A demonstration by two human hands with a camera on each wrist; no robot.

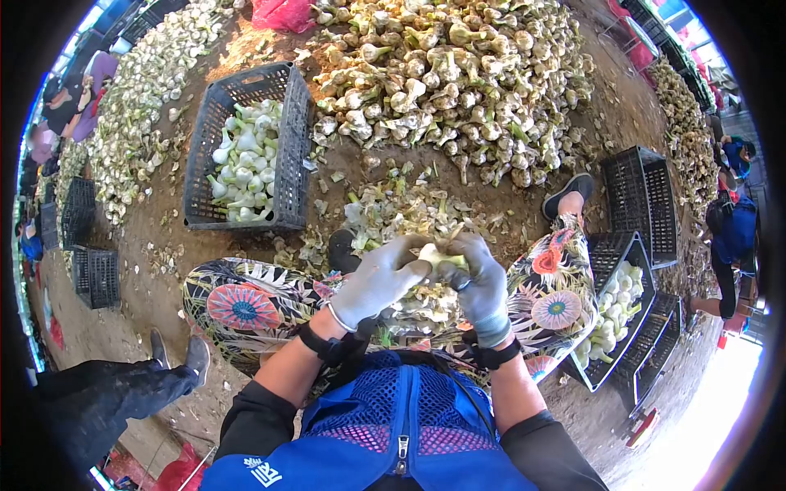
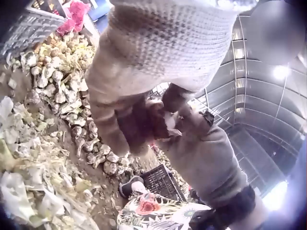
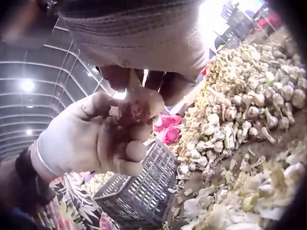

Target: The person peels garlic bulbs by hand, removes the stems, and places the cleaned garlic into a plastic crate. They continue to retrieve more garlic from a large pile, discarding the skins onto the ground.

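Both gloved hands meet over the lap with a pale garlic bulb (image 1: 442,257) between them. My left hand (image 1: 375,282) grips the bulb from the left, its fingers curled round it. On the other side my right hand (image 1: 481,285) pinches it with thumb and fingers at the stem side. In the right wrist view the garlic bulb (image 3: 147,100) shows between the fingers of both hands. The left wrist view has the bulb mostly hidden behind the gloves. Under the hands lies a heap of loose peelings (image 1: 409,214).
A black crate (image 1: 296,155) with cleaned white bulbs stands front left. Straight ahead rises a large pile of untrimmed garlic (image 1: 458,74). Another crate (image 1: 647,304) of bulbs sits by the right knee, near an upturned crate (image 1: 643,200). Someone's legs (image 1: 123,401) are at left.
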